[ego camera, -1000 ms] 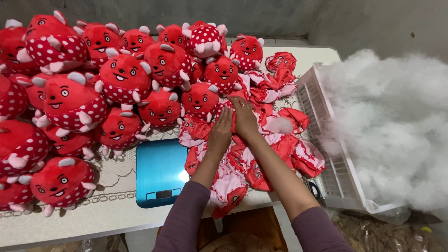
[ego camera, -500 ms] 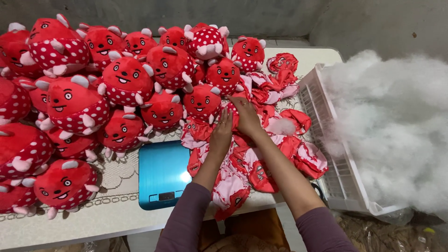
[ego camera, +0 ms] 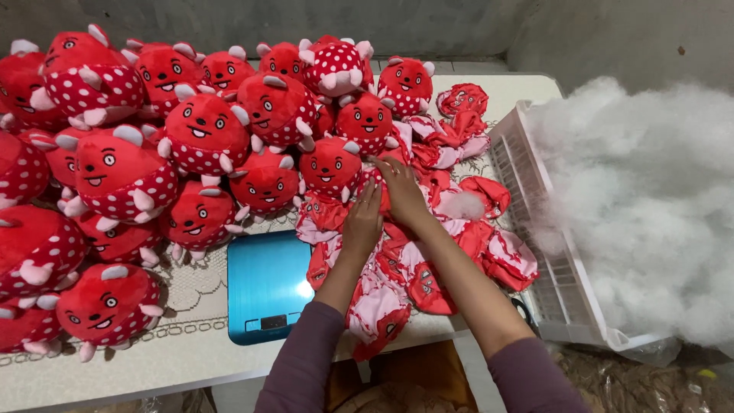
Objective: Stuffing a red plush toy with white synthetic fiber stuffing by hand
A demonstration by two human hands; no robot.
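Observation:
My left hand point(ego camera: 362, 224) lies flat, fingers together, on a heap of unstuffed red and pink toy skins point(ego camera: 397, 264) at the table's middle. My right hand point(ego camera: 401, 191) rests just beyond it on the same heap, fingers curled down into the fabric next to a small stuffed red toy point(ego camera: 330, 167). Whether either hand grips a skin is hidden by the fingers. A small tuft of white stuffing point(ego camera: 461, 205) sits on the skins right of my right hand.
Several stuffed red dotted plush toys point(ego camera: 202, 130) crowd the table's left and back. A blue flat scale point(ego camera: 266, 284) sits at the front edge on a lace cloth. A white plastic crate point(ego camera: 535, 229) holds a big pile of white stuffing point(ego camera: 650, 206) on the right.
Both hands have stayed on the heap of skins, shifting only slightly. The view has drifted a little.

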